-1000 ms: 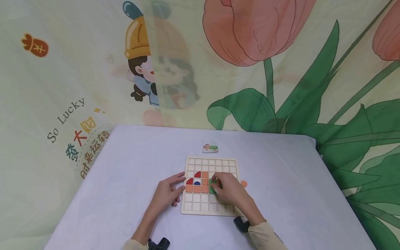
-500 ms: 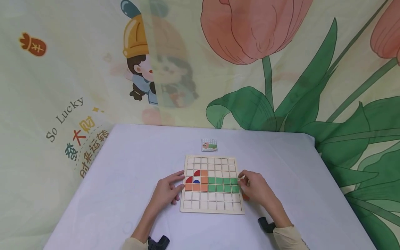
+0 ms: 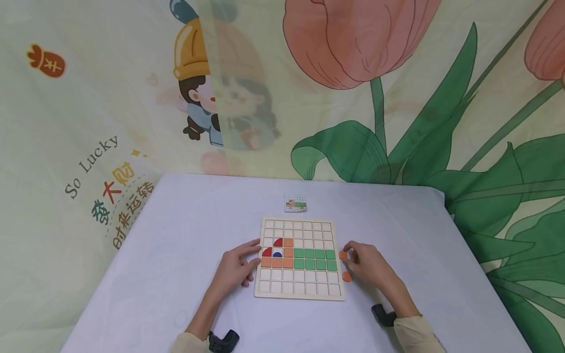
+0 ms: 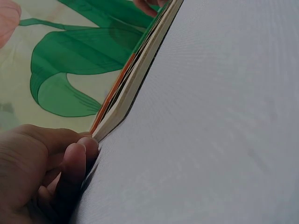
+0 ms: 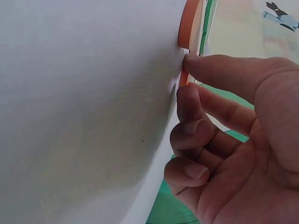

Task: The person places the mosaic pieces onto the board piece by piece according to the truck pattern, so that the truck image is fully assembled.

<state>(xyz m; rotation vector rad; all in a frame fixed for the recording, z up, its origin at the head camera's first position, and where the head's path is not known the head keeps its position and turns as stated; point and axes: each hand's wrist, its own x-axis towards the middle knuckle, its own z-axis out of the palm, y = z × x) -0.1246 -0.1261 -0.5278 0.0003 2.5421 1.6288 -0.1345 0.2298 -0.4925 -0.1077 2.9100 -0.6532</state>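
Note:
A square wooden grid board (image 3: 298, 282) lies on the table. It bears red, orange, green and white-and-blue tiles. My left hand (image 3: 238, 264) is at its left edge, with index finger and thumb touching the rim. In the left wrist view, the fingertips of that hand (image 4: 51, 163) meet the edge of the board (image 4: 135, 88). Just right of the board, my right hand (image 3: 368, 262) pinches a round orange piece (image 3: 343, 255) between thumb and index finger. A second orange disc (image 3: 346, 277) lies flat nearby. The right wrist view shows the pinched disc (image 5: 184, 77) between the fingertips.
Behind the board lies a small picture card (image 3: 295, 203) with a similar coloured pattern. A white cloth covers the table (image 3: 212, 211). A printed curtain (image 3: 251, 88) with flowers hangs behind. Each wrist wears a black device.
My right hand has left the green tiles and moved right to the orange discs, where it now pinches one. All the green tiles now show. My left hand keeps its place.

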